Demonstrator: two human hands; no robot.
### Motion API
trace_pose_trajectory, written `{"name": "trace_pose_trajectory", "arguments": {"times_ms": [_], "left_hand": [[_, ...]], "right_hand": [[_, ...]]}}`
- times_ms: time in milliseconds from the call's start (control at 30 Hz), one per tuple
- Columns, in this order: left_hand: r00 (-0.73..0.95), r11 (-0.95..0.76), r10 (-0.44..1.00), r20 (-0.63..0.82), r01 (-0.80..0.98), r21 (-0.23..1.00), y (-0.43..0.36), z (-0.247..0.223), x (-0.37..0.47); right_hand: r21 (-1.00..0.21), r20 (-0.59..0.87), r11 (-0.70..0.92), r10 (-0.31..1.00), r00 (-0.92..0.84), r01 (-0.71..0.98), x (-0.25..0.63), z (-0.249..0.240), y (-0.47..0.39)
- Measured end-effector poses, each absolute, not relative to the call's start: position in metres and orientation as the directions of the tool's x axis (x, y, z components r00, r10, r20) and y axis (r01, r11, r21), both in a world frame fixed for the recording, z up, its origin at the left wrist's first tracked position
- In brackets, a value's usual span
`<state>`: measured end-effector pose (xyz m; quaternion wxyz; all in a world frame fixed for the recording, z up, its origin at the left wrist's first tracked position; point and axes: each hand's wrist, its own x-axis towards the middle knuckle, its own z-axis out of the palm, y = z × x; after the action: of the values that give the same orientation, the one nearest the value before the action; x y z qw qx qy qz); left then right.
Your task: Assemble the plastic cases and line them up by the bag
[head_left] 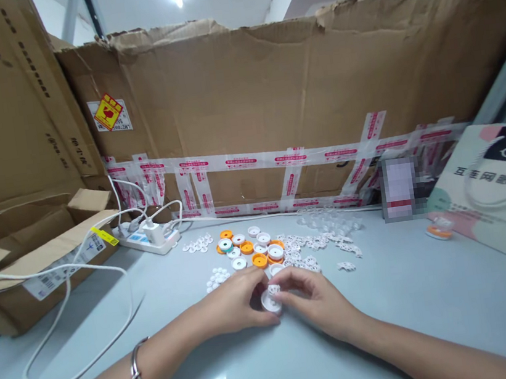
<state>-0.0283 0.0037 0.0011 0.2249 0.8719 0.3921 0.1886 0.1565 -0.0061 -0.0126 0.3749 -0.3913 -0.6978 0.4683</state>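
Observation:
Low over the near middle of the table, my left hand [244,299] grips a round white plastic cup-shaped part [270,304] by its sides. My right hand [311,297] pinches a small white openwork piece [274,290] at the top of that part, thumb and fingertips closed on it. Whether the piece is seated in the round part, I cannot tell. Just beyond my hands lie several orange round parts [259,260] and white round parts [239,264]. Small white caps [218,277] are heaped near my left hand, and white openwork pieces [307,263] lie beyond my right.
Clear plastic pieces [332,221] lie at the back. A power strip [157,239] with white cables and an open cardboard box [57,259] stand left. On the right are a printed bag [496,195] and an orange-and-white object [440,230]. A cardboard wall [242,104] closes the back.

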Motion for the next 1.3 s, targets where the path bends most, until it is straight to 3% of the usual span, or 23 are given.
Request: {"name": "trace_pose_trajectory", "arguments": {"times_ms": [467, 767, 967, 1067, 1167, 1300], "left_hand": [[0.625, -0.603, 0.760, 0.174, 0.581, 0.546, 0.004, -0.003, -0.027], [0.635, -0.593, 0.754, 0.165, 0.552, 0.586, 0.004, -0.003, -0.027], [0.624, -0.599, 0.758, 0.186, 0.555, 0.577, 0.003, -0.004, -0.024], [0.623, -0.602, 0.760, 0.186, 0.567, 0.561, 0.001, -0.003, -0.024], [0.616, -0.592, 0.770, 0.170, 0.587, 0.553, -0.002, 0.000, -0.025], [0.621, -0.585, 0.769, 0.149, 0.591, 0.556, -0.004, 0.003, -0.026]], "right_hand": [[-0.824, 0.319, 0.492, 0.813, -0.488, 0.282, 0.155, -0.008, -0.009], [-0.808, 0.323, 0.503, 0.813, -0.485, 0.306, 0.156, -0.009, -0.007], [-0.876, 0.203, 0.369, 0.865, -0.459, 0.310, 0.158, -0.006, -0.008], [-0.895, 0.209, 0.360, 0.861, -0.463, 0.264, 0.160, 0.000, -0.003], [-0.880, 0.272, 0.368, 0.908, -0.318, 0.299, 0.181, 0.010, 0.017], [-0.789, 0.443, 0.317, 0.887, 0.128, 0.527, 0.257, 0.017, 0.064]]}}
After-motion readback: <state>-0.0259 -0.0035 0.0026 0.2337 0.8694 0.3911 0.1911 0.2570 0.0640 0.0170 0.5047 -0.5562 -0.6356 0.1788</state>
